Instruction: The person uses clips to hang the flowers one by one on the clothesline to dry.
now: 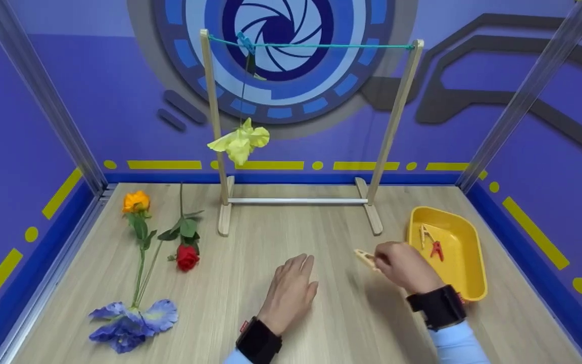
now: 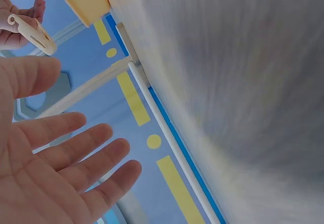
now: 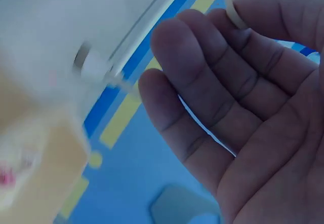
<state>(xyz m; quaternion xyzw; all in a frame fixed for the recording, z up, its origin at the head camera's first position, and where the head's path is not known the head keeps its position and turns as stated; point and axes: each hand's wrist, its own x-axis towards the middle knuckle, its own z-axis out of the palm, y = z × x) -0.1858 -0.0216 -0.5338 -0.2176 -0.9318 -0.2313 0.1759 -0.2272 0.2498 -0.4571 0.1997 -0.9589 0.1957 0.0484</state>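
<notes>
My right hand (image 1: 407, 265) pinches a pale wooden clothespin (image 1: 365, 259) between thumb and fingers, just left of the yellow basket (image 1: 474, 253). The left wrist view shows that clothespin (image 2: 33, 34) more fully; in the right wrist view only a bit of it appears at the thumb. Fingers extended and holding nothing, my left hand (image 1: 289, 293) is over the middle of the table. A yellow flower (image 1: 242, 143) hangs head down from the green line (image 1: 331, 46), its stem clipped by a blue clothespin (image 1: 245, 43).
Inside the basket lie a pale clothespin (image 1: 425, 236) and a red clothespin (image 1: 437, 250). At the left of the table lie an orange flower (image 1: 136, 202), a red rose (image 1: 187, 258) and a blue-purple flower (image 1: 132, 323). The wooden stand (image 1: 394, 121) rises at the back.
</notes>
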